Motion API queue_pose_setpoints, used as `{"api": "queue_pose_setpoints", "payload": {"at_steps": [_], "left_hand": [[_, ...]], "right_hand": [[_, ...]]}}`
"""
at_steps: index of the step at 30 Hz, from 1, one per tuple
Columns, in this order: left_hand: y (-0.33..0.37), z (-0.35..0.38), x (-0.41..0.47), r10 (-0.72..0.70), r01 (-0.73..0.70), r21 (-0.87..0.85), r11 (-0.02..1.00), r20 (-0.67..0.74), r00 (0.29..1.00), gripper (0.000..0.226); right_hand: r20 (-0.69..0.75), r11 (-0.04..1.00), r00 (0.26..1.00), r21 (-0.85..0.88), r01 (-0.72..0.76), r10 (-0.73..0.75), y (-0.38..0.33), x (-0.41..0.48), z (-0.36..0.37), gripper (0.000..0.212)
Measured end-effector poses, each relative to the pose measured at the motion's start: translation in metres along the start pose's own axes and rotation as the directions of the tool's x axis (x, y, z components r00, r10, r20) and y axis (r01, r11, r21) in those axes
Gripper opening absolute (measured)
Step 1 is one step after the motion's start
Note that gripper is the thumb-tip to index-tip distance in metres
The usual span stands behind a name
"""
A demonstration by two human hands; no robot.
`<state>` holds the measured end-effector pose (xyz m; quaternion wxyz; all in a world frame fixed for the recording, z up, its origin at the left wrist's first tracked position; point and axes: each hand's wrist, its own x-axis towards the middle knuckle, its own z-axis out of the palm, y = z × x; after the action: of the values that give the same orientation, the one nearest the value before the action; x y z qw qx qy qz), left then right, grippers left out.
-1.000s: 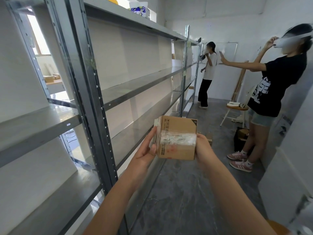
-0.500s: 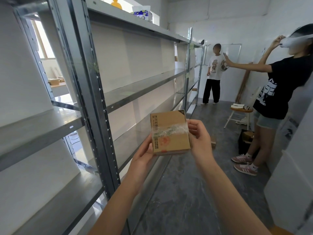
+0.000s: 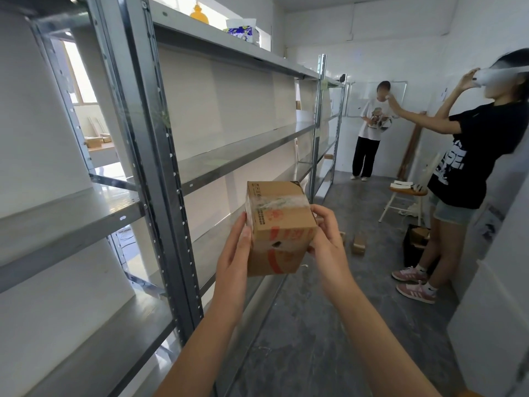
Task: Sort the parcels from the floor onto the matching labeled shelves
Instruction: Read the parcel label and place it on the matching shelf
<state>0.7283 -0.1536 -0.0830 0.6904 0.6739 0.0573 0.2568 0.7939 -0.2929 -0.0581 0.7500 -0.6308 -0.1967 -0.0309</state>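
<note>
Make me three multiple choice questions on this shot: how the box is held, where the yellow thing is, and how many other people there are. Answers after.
1. The cardboard parcel is: A) held by left hand and right hand B) held by the right hand alone C) dropped.
2. The yellow object sits: A) on the parcel B) in the left hand C) on the top shelf.
3. Other people in view: A) none B) two C) five.
Answers: A, a hand clasps each side; C, it stands up there; B, a person in black and a person in white.
</note>
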Motion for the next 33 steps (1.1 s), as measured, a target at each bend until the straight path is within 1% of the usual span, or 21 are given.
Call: {"api": "queue_pose_setpoints", "payload": {"at_steps": [3,4,7,8,9,10,12,13,14,16,18,22,23,25,30,33], "left_hand": [[0.003,-0.004,0.001,-0.058,0.058,0.012,0.998,-0.038,0.998,0.056],[0.004,-0.007,0.001,-0.090,0.091,0.014,0.996,-0.046,0.995,0.061],[0.004,-0.011,0.002,-0.183,0.183,-0.004,0.983,-0.045,0.982,0.098],[0.003,-0.012,0.003,-0.203,0.203,-0.022,0.979,-0.047,0.978,0.101],[0.005,-0.012,0.004,-0.223,0.222,-0.031,0.974,-0.044,0.974,0.098],[0.008,-0.011,0.004,-0.236,0.235,-0.031,0.971,-0.034,0.971,0.089],[0.011,-0.010,0.004,-0.243,0.243,-0.025,0.970,-0.006,0.970,0.065],[0.011,-0.011,0.005,-0.248,0.247,-0.025,0.969,0.002,0.969,0.057],[0.010,-0.011,0.005,-0.253,0.254,-0.023,0.967,0.010,0.967,0.055],[0.009,-0.012,0.006,-0.244,0.244,0.006,0.970,0.039,0.969,0.056],[0.010,-0.010,0.006,-0.253,0.250,0.049,0.967,0.056,0.966,0.063],[0.010,-0.007,0.003,-0.202,0.193,0.111,0.975,0.081,0.976,0.049],[0.011,-0.007,0.002,-0.181,0.172,0.104,0.980,0.083,0.980,0.053],[0.012,-0.005,-0.001,-0.141,0.135,0.081,0.988,0.071,0.987,0.070],[0.016,0.002,-0.006,-0.106,0.103,0.033,0.994,0.091,0.990,0.075],[0.015,0.003,-0.005,-0.113,0.111,0.029,0.993,0.069,0.991,0.081]], "right_hand": [[0.024,0.999,0.999,-0.038,0.021,-0.020,-0.004,-0.001,0.005,0.017],[0.022,0.998,0.999,-0.058,0.029,-0.028,-0.006,-0.001,0.006,0.017],[0.005,0.991,0.998,-0.120,0.064,-0.063,-0.010,-0.001,0.006,0.022],[0.008,0.988,0.997,-0.134,0.071,-0.070,-0.011,-0.001,0.005,0.024],[0.014,0.986,0.997,-0.149,0.076,-0.075,-0.012,-0.001,0.004,0.026],[0.020,0.984,0.997,-0.161,0.080,-0.078,-0.013,-0.001,0.004,0.028],[0.023,0.981,0.996,-0.173,0.088,-0.085,-0.015,-0.001,0.006,0.031],[0.022,0.980,0.996,-0.176,0.090,-0.088,-0.016,-0.001,0.007,0.031],[0.022,0.979,0.996,-0.182,0.088,-0.085,-0.018,-0.002,0.007,0.031],[0.010,0.979,0.998,-0.190,0.069,-0.069,-0.020,-0.001,0.008,0.032],[-0.019,0.984,0.999,-0.173,0.045,-0.049,-0.020,-0.001,0.009,0.035],[-0.052,0.989,0.999,-0.148,0.003,-0.011,-0.020,-0.005,0.009,0.040],[-0.055,0.991,0.998,-0.134,-0.014,0.006,-0.021,-0.005,0.008,0.041],[-0.053,0.994,0.998,-0.099,-0.045,0.040,-0.024,-0.006,0.007,0.039],[-0.060,0.993,0.993,-0.040,-0.107,0.105,-0.027,-0.007,0.006,0.037],[-0.069,0.992,0.990,-0.023,-0.123,0.121,-0.028,-0.007,0.005,0.038]]}}
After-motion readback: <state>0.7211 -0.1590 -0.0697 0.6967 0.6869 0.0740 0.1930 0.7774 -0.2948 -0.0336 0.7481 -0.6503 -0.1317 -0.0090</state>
